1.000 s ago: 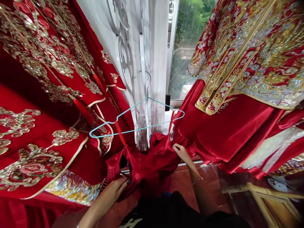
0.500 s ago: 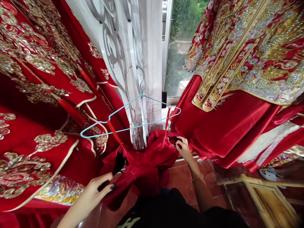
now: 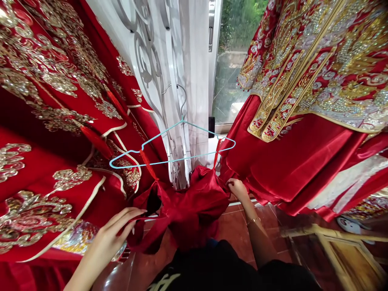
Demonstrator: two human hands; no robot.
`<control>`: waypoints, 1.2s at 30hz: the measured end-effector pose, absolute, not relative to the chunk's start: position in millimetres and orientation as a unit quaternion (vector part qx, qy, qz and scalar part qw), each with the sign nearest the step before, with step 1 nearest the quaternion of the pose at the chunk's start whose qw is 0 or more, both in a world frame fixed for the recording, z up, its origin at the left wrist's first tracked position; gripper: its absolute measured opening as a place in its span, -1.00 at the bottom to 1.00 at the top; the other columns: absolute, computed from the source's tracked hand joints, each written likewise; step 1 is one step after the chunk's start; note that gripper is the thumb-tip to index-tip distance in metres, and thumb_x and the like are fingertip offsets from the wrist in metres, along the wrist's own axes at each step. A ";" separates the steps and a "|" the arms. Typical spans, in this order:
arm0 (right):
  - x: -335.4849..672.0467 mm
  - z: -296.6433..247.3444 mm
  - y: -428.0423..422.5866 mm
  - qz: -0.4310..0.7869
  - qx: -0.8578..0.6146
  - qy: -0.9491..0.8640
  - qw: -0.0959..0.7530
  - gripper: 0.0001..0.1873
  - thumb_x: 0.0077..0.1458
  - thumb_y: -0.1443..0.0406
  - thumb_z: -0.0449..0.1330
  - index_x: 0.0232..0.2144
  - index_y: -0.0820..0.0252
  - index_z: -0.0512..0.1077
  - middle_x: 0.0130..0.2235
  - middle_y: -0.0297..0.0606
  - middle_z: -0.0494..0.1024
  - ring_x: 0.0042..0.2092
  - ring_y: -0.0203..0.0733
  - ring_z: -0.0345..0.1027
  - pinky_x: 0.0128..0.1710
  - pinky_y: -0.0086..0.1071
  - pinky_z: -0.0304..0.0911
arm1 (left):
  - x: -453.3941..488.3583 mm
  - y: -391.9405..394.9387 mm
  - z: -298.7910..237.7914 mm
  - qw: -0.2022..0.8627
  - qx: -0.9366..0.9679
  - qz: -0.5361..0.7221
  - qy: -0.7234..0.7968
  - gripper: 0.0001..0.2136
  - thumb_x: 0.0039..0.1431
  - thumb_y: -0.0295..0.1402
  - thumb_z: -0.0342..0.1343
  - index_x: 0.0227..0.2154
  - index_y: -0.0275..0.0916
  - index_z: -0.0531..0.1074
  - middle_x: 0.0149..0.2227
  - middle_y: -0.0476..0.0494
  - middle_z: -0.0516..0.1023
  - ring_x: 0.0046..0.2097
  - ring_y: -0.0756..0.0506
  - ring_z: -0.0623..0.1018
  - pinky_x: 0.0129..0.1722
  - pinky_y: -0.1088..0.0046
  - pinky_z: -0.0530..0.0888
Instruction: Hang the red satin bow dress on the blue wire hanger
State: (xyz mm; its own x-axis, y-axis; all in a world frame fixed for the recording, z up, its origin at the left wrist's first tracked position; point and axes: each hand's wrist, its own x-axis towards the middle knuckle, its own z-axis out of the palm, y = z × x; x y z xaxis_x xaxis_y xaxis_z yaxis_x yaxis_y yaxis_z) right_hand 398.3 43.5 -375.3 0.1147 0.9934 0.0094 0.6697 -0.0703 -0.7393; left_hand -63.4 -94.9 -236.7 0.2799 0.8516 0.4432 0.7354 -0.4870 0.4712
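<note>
A red satin garment [image 3: 189, 210] hangs by two thin red straps from a light blue hanger [image 3: 182, 159]. The hanger's metal hook goes over a white scrollwork stand [image 3: 147, 60]. At the garment's left side, my left hand [image 3: 118, 226] is closed, with an edge of the cloth between thumb and fingers. A dark opening shows in the cloth beside those fingertips. On the right, my right hand [image 3: 238, 189] pinches the garment's edge just below the right strap; its fingertips are partly hidden in the folds.
Red gowns with gold and silver embroidery [image 3: 69, 178] crowd the left. An embroidered red jacket [image 3: 309, 81] over a satin skirt [image 3: 291, 161] fills the right. Behind stand a white curtain [image 3: 198, 60] and a glass door [image 3: 232, 64]. A bamboo-framed piece [image 3: 342, 242] stands low on the right.
My left hand has moved up along the garment's left edge and turned palm down, closing on the cloth. My right hand has shifted slightly and drawn its fingers together on the edge.
</note>
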 end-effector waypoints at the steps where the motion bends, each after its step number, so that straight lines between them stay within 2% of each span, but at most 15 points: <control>1: 398.5 -373.8 43.8 0.272 -0.678 -0.613 0.300 -0.85 0.00 0.37 0.12 -0.44 0.13 0.50 -0.32 -0.21 0.59 -0.24 -0.13 0.47 -0.16 -0.29 0.34 | -64.1 -93.8 -239.6 0.053 0.797 0.335 0.499 -0.77 0.32 -0.26 0.07 -0.04 -0.01 0.55 -0.08 -0.06 0.61 -0.07 -0.06 0.64 0.01 0.54 0.52; 3: 394.4 -374.3 43.1 0.287 -0.669 -0.619 0.295 -0.97 -0.04 0.34 0.21 -0.46 0.14 0.47 -0.30 -0.23 0.56 -0.23 -0.17 0.45 -0.14 -0.33 0.32 | -61.5 -91.6 -244.8 0.001 0.797 0.329 0.507 -0.72 0.33 -0.32 0.01 0.00 -0.01 0.54 -0.05 -0.08 0.55 -0.05 -0.06 0.61 -0.01 0.52 0.52; 6: 381.9 -380.9 38.7 0.294 -0.674 -0.608 0.300 -0.86 -0.18 0.39 0.27 -0.52 0.14 0.36 -0.32 -0.29 0.48 -0.28 -0.22 0.37 -0.17 -0.36 0.28 | -51.4 -90.3 -249.8 -0.061 0.749 0.363 0.550 -0.70 0.31 -0.36 -0.04 -0.05 -0.10 0.55 -0.08 -0.15 0.48 -0.07 -0.12 0.58 -0.01 0.39 0.53; 9: 374.5 -384.6 33.4 0.290 -0.684 -0.583 0.329 -0.78 -0.27 0.44 0.21 -0.54 0.11 0.25 -0.38 -0.36 0.39 -0.30 -0.21 0.30 -0.19 -0.35 0.25 | -40.3 -92.5 -250.7 -0.106 0.649 0.449 0.605 -0.75 0.27 -0.31 0.03 -0.09 -0.19 0.54 -0.08 -0.23 0.45 -0.02 -0.23 0.52 0.11 0.14 0.46; 11: 376.5 -381.7 31.3 0.285 -0.685 -0.565 0.361 -0.78 -0.27 0.44 0.18 -0.54 0.10 0.23 -0.36 -0.34 0.39 -0.27 -0.18 0.29 -0.16 -0.31 0.24 | -36.4 -95.5 -252.1 -0.106 0.604 0.485 0.624 -0.76 0.25 -0.25 0.09 -0.12 -0.21 0.53 -0.07 -0.26 0.45 0.01 -0.27 0.50 0.13 0.07 0.44; 14: 386.7 -371.5 29.6 0.281 -0.679 -0.532 0.421 -0.84 -0.24 0.39 0.16 -0.53 0.09 0.25 -0.31 -0.27 0.42 -0.22 -0.11 0.30 -0.11 -0.24 0.25 | -40.5 -100.5 -259.3 -0.075 0.616 0.471 0.627 -0.80 0.25 -0.25 0.07 -0.21 -0.17 0.56 -0.13 -0.22 0.54 -0.06 -0.24 0.53 0.03 0.13 0.47; 17: 394.0 -362.4 27.5 0.312 -0.651 -0.499 0.479 -0.86 -0.18 0.29 0.18 -0.54 0.07 0.24 -0.45 -0.32 0.41 -0.32 -0.10 0.33 -0.19 -0.21 0.29 | -52.4 -104.1 -268.2 -0.011 0.692 0.409 0.594 -0.82 0.21 -0.22 0.08 -0.32 -0.04 0.59 -0.25 -0.10 0.65 -0.19 -0.22 0.60 -0.06 0.13 0.49; 19: 393.5 -359.2 25.7 0.355 -0.619 -0.476 0.514 -0.83 -0.13 0.20 0.18 -0.48 0.06 0.24 -0.55 -0.39 0.40 -0.44 -0.13 0.34 -0.31 -0.23 0.31 | -59.1 -105.0 -269.5 0.053 0.716 0.385 0.580 -0.83 0.14 -0.18 0.14 -0.24 0.10 0.59 -0.31 -0.03 0.67 -0.25 -0.22 0.63 -0.11 0.14 0.53; 21: 390.1 -357.0 24.3 0.398 -0.580 -0.451 0.549 -0.77 -0.11 0.14 0.20 -0.39 0.06 0.27 -0.60 -0.43 0.41 -0.52 -0.15 0.34 -0.42 -0.27 0.31 | -62.1 -105.1 -264.5 0.141 0.711 0.383 0.573 -0.69 0.09 -0.17 0.17 -0.08 0.26 0.53 -0.30 0.00 0.68 -0.28 -0.21 0.66 -0.20 0.21 0.59; 23: 386.4 -353.8 23.7 0.434 -0.538 -0.425 0.584 -0.68 -0.12 0.15 0.25 -0.28 0.07 0.32 -0.60 -0.45 0.44 -0.54 -0.17 0.36 -0.46 -0.29 0.34 | -62.3 -105.1 -253.6 0.214 0.712 0.369 0.558 -0.66 0.08 -0.19 0.17 -0.07 0.33 0.52 -0.27 0.00 0.68 -0.26 -0.21 0.68 -0.25 0.29 0.61; 26: 383.3 -345.4 24.0 0.472 -0.474 -0.388 0.633 -0.56 -0.10 0.16 0.29 -0.12 0.07 0.38 -0.49 -0.41 0.52 -0.42 -0.16 0.49 -0.29 -0.19 0.48 | -61.7 -106.2 -233.1 0.252 0.740 0.325 0.532 -0.87 0.02 -0.18 0.19 -0.36 0.22 0.60 -0.31 -0.04 0.68 -0.24 -0.25 0.68 -0.23 0.30 0.63; 28: 381.6 -338.4 23.9 0.487 -0.438 -0.367 0.660 -0.54 -0.05 0.13 0.26 -0.05 0.03 0.40 -0.39 -0.36 0.58 -0.30 -0.13 0.55 -0.14 -0.09 0.51 | -61.8 -107.2 -223.4 0.257 0.744 0.321 0.526 -0.91 -0.03 -0.14 0.20 -0.44 0.15 0.59 -0.37 -0.08 0.66 -0.24 -0.29 0.67 -0.24 0.29 0.63; 30: 379.3 -331.8 22.7 0.495 -0.399 -0.347 0.689 -0.51 0.01 0.15 0.22 0.03 -0.01 0.39 -0.23 -0.28 0.63 -0.19 -0.11 0.58 -0.02 -0.02 0.49 | -61.3 -107.0 -220.0 0.256 0.742 0.325 0.528 -0.91 -0.04 -0.13 0.20 -0.44 0.10 0.57 -0.35 -0.10 0.66 -0.20 -0.29 0.67 -0.23 0.30 0.63; 33: 377.1 -323.4 20.9 0.458 -0.357 -0.360 0.730 -0.41 0.08 0.23 0.19 0.19 -0.07 0.31 0.04 -0.19 0.59 -0.01 -0.07 0.56 0.14 0.08 0.39 | -58.2 -102.0 -223.3 0.176 0.741 0.335 0.554 -0.92 -0.03 -0.18 0.17 -0.54 0.01 0.48 -0.30 -0.09 0.64 -0.19 -0.27 0.65 -0.24 0.28 0.60; 36: 380.6 -312.9 24.1 0.349 -0.372 -0.460 0.727 -0.38 0.13 0.27 0.20 0.25 -0.09 0.25 0.25 -0.18 0.44 0.21 -0.04 0.41 0.30 0.08 0.21 | -53.8 -93.4 -226.6 0.033 0.691 0.411 0.594 -0.87 0.02 -0.21 0.09 -0.58 -0.05 0.41 -0.34 -0.10 0.55 -0.29 -0.24 0.60 -0.24 0.21 0.54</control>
